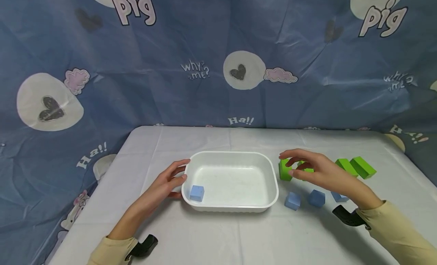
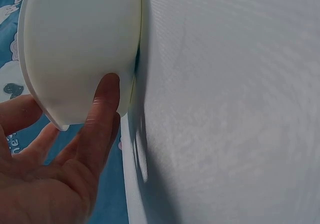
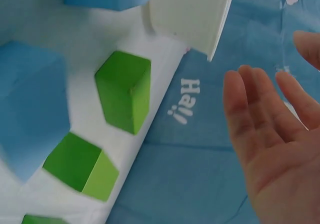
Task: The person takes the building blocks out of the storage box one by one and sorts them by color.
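A white plastic tub (image 1: 232,209) stands on the table, with one light-blue cube (image 1: 197,193) in its near left corner. My left hand (image 1: 164,187) is at the tub's left end. In the left wrist view, a fingertip (image 2: 108,81) rests against the outer wall while other fingers reach around by the rim. To the tub's right, my right hand (image 1: 317,168) hovers over green blocks, fingers loosely bent and holding nothing. The nearest green block (image 1: 285,171) stands under its fingertips; another green block (image 1: 306,169) is partly hidden behind the hand.
Two more green blocks, a left one (image 1: 346,167) and a right one (image 1: 363,167), lie beyond the right wrist. Nearer me are three blue blocks: one by the tub (image 1: 292,201), one in the middle (image 1: 316,198), one beside the forearm (image 1: 338,197). A patterned blue cloth (image 1: 205,101) hangs behind the white-covered table.
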`<act>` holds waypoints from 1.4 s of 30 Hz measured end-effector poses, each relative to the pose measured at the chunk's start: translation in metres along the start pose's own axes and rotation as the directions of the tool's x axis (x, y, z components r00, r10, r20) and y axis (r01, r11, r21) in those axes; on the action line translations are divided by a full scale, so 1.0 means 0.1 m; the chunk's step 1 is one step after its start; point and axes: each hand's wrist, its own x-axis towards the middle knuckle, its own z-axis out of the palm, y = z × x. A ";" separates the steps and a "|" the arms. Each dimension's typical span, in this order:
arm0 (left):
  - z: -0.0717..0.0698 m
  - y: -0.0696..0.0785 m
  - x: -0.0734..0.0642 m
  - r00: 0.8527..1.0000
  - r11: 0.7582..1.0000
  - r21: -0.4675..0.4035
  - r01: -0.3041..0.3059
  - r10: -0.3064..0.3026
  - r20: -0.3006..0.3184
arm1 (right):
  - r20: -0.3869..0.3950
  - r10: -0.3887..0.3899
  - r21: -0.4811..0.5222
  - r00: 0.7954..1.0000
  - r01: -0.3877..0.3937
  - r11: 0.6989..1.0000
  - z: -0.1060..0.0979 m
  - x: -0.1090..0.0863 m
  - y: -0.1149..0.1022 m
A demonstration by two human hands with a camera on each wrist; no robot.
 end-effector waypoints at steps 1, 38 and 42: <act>0.00 0.00 0.00 1.000 1.000 -0.002 -0.002 0.002 0.000 | 0.013 0.000 0.005 1.000 0.000 1.000 0.01 0.02 -0.01; -0.01 -0.01 -0.01 1.000 1.000 -0.018 -0.013 0.013 0.009 | 0.404 -0.108 -0.017 0.908 0.126 0.992 0.48 0.93 -0.69; -0.01 -0.01 -0.01 1.000 1.000 -0.016 -0.017 0.017 0.007 | 0.437 -0.142 -0.004 0.888 0.160 0.987 0.56 1.05 -0.73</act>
